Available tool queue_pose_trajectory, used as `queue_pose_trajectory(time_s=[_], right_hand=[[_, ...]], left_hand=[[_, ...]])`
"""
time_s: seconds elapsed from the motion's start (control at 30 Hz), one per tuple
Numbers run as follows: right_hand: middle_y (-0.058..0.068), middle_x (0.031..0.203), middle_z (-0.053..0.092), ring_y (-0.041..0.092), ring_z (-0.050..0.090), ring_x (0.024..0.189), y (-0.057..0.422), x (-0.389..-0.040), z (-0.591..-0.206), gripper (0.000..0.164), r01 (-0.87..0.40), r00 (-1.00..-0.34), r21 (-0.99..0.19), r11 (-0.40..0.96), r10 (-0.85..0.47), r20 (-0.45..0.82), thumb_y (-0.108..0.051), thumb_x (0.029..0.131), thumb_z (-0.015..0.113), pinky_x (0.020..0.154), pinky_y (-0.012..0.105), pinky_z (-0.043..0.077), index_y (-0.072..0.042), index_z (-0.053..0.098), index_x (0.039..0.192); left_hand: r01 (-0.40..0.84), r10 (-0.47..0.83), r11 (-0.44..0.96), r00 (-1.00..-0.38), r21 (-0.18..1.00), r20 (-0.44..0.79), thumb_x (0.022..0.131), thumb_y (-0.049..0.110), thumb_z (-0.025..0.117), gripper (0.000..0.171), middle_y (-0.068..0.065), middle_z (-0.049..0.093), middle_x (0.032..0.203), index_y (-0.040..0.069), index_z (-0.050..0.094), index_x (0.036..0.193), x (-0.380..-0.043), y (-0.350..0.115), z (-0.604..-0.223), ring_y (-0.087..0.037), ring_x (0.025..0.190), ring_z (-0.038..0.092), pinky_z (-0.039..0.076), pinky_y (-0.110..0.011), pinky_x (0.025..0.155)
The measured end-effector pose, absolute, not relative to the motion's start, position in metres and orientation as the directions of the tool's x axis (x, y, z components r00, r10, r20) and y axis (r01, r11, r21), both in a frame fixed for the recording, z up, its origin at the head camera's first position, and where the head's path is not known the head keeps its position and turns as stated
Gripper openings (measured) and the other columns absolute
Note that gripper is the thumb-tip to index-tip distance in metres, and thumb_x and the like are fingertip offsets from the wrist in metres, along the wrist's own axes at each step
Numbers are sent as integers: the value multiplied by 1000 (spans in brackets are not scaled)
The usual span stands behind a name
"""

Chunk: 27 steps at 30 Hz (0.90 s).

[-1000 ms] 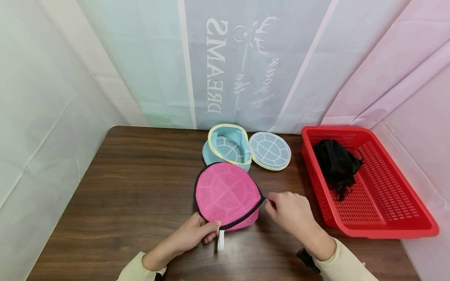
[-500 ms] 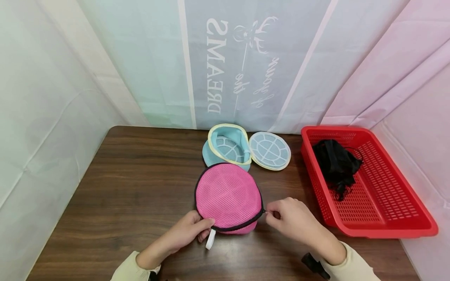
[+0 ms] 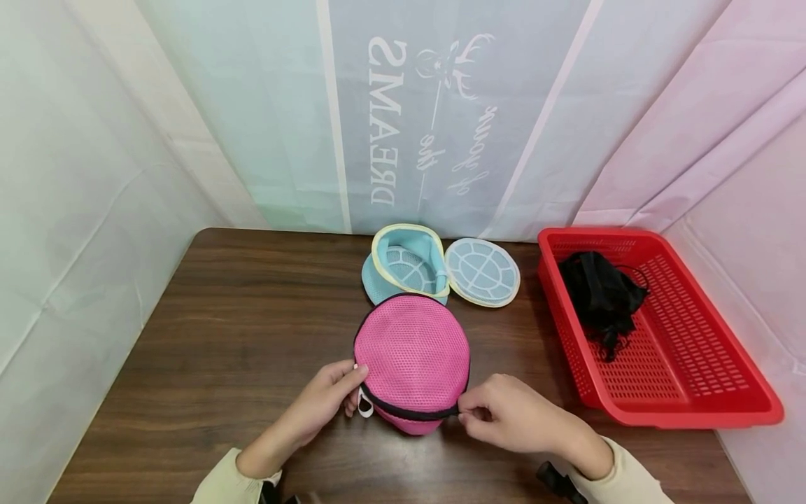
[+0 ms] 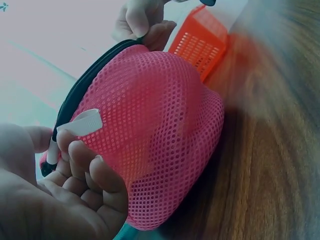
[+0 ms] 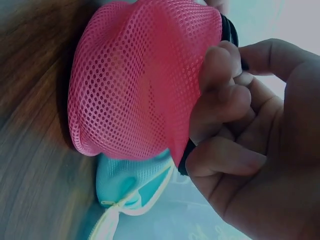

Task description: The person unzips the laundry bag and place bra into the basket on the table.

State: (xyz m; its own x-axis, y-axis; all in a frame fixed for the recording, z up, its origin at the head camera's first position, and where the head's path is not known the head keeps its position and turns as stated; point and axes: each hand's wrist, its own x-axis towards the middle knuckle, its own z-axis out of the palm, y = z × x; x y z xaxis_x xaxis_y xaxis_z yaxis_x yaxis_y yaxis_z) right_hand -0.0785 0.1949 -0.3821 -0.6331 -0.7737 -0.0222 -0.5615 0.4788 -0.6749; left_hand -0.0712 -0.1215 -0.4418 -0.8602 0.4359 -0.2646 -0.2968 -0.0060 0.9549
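A pink mesh laundry bag (image 3: 415,353) with black zipper trim stands on the table, its round lid facing up. My left hand (image 3: 322,397) pinches the bag's rim on the left, thumb on top, beside a white fabric loop (image 4: 82,123). At the front right of the rim, my right hand (image 3: 513,416) pinches the black zipper pull (image 5: 244,65) between thumb and forefinger. Behind the pink bag sits a light-blue mesh laundry bag (image 3: 371,280) with yellow trim, its round lid (image 3: 482,271) folded out to the right. The pink bag covers part of its front.
A red plastic basket (image 3: 680,413) stands on the right of the table, with a crumpled black item (image 3: 601,290) in it. The brown wooden table (image 3: 252,315) reaches to the printed curtain (image 3: 283,119) at the back.
My right hand has drawn the zipper pull along the rim toward the front. The lid now lies flatter and rounder. My left hand and the white loop have moved left and slightly away from me.
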Motion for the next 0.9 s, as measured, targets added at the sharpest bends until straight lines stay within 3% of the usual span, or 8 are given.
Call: queue_pose_trajectory(time_s=[0.37, 0.67, 0.9], right_hand=[[-19, 60, 30, -15, 23, 58, 187, -77, -386, 40, -591, -570, -706, 391, -821, 22, -7, 91, 69, 49, 6, 19, -23, 44, 65], [-21, 61, 28, -17, 20, 59, 181, -76, -389, 40, -624, -544, -684, 378, -838, 34, -13, 96, 68, 49, 6, 19, -24, 44, 66], [-24, 63, 26, -17, 21, 59, 179, -76, -389, 39, -604, -563, -681, 414, -827, -3, -15, 97, 69, 49, 6, 20, -27, 46, 67]], left_hand=[[-289, 408, -38, -878, 956, -249, 112, 26, 40, 34, -2, 58, 74, 3, 54, 91, -79, -119, -439, -7, 63, 51, 48, -21, 58], [-235, 382, -43, -902, 971, -202, 112, 25, 38, 35, -4, 53, 73, 0, 53, 92, -85, -114, -439, -10, 63, 51, 48, -24, 58], [-191, 431, 29, -883, 981, -185, 109, 20, 49, 25, -5, 54, 71, -4, 50, 101, -81, -123, -442, -10, 61, 53, 50, -24, 55]])
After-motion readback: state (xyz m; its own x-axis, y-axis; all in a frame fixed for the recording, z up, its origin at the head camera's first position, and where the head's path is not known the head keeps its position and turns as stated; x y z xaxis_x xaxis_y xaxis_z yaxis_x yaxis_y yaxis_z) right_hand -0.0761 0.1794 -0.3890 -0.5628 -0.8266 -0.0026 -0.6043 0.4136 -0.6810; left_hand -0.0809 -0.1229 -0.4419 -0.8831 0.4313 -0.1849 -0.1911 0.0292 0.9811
